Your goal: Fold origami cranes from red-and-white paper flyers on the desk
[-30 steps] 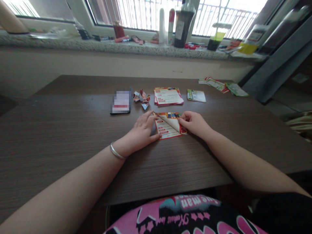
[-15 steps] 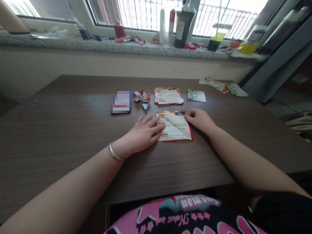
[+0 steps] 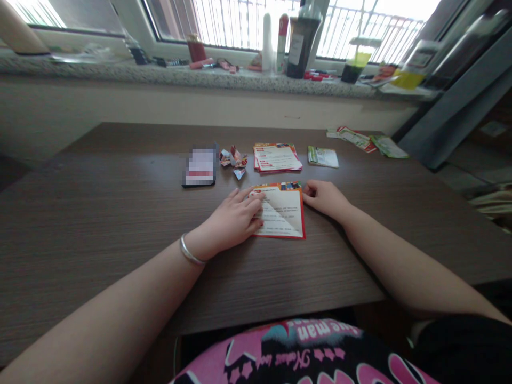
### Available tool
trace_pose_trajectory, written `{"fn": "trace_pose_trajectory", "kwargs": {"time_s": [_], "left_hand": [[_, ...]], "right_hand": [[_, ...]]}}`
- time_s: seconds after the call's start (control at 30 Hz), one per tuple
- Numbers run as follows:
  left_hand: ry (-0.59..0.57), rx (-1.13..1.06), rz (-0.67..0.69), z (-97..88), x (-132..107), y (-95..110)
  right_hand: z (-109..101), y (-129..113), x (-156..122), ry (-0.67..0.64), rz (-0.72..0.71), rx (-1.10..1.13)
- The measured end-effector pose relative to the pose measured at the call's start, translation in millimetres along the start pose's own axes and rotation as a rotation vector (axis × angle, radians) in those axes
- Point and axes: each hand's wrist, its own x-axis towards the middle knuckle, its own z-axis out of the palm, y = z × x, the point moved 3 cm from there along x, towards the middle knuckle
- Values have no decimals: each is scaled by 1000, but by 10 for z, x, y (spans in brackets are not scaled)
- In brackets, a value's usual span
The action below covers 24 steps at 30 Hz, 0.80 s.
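my left hand (image 3: pixel 239 216) lies loosely spread over the left side of the creased sheet (image 3: pixel 285 213) on the counter (image 3: pixel 256 282); my right hand (image 3: pixel 325 197) curls at its upper-right edge, grip unclear. i'm likely squaring it; the next move calls for steadiness.

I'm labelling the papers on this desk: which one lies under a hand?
The diagonally creased sheet nearest the person, with the left hand on it. The folded paper, printed stack and green papers lie farther back.
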Motion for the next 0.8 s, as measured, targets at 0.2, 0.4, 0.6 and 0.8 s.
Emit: {"fn": "trace_pose_trajectory", "kwargs": {"time_s": [0.2, 0.4, 0.6, 0.8], "left_hand": [[-5, 1, -4, 8, 10, 1], [-22, 23, 15, -30, 15, 41], [-58, 74, 52, -22, 5, 50], [-57, 38, 50, 17, 4, 26]], "right_hand": [[1, -44, -15, 52, -64, 2], [0, -69, -16, 168, -98, 89], [-17, -34, -1, 296, -133, 239], [-60, -70, -37, 384, -259, 251]]}}
